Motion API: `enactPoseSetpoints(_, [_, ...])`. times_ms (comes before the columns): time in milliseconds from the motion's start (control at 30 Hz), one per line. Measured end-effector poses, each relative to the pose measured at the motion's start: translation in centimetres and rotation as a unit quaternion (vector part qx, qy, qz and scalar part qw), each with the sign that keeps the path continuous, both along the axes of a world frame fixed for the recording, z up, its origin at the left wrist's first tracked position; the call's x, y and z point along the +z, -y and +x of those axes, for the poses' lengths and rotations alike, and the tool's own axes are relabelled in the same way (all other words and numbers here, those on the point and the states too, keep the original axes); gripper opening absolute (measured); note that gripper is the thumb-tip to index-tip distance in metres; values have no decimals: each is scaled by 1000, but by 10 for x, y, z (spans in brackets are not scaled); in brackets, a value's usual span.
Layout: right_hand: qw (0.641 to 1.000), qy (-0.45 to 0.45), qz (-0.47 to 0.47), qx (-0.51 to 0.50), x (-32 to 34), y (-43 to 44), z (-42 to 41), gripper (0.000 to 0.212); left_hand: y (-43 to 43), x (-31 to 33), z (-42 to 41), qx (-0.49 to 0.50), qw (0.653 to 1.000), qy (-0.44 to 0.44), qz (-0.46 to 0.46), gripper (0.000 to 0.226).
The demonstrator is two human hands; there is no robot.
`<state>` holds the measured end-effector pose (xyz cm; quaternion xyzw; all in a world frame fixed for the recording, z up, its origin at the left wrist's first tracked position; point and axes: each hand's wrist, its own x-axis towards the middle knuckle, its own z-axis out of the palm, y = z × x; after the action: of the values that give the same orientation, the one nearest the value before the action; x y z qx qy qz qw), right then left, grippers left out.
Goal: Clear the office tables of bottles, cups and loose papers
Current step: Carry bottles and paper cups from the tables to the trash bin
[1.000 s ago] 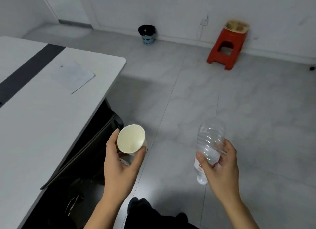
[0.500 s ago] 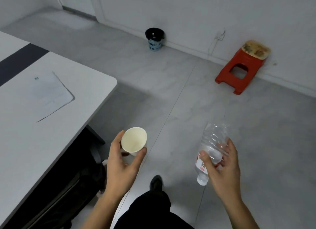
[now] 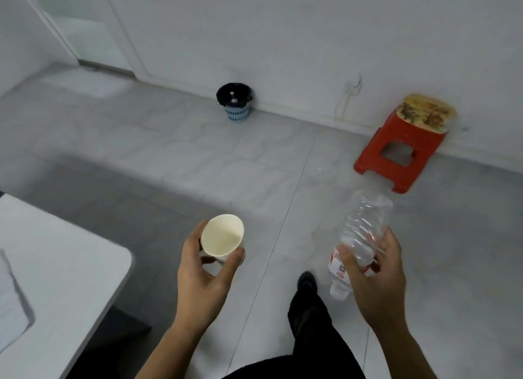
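Between left-hand fingers [image 3: 236,261] sits the paper cup [image 3: 222,239]; right-hand fingers [image 3: 346,258] clasp the bottle [image 3: 359,237].

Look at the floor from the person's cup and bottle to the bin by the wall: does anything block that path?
Nothing visible does. Bare floor tiles run from the paper cup and plastic bottle to the bin. The red stool stands well off to the right.
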<state>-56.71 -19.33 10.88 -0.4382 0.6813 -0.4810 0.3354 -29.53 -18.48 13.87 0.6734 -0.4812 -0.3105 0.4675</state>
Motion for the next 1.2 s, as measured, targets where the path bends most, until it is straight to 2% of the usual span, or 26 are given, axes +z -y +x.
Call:
enactPoseSetpoints(267, [995,-26,-11,96,36,262,-22,86,210,44,-20,85,996,-26,-13,81])
enactPoseSetpoints(467, [990,-34,3,139,23,431,2,83,352,23,-7,148,988,-43,-6,84])
enactPoseSetpoints(633, [989,-36,11,146,4,590,42,82,506,-3,23,167,984,-60,0,80])
enactPoseSetpoints(733, [988,-40,15,149,17,683,69,82,603,7,46,169,983,-69,1,75])
enactPoseSetpoints(867, [987,-45,-3,156,41,794,102,77,727,30,79,153,987,-56,-6,81])
enactPoseSetpoints(967, [988,-32,1,153,45,869,119,80,809,37,96,137,990,-44,-2,80])
enactPoseSetpoints(1200, [982,-26,34,183,2,1068,158,74,996,-10,121,160,985,-43,37,78])
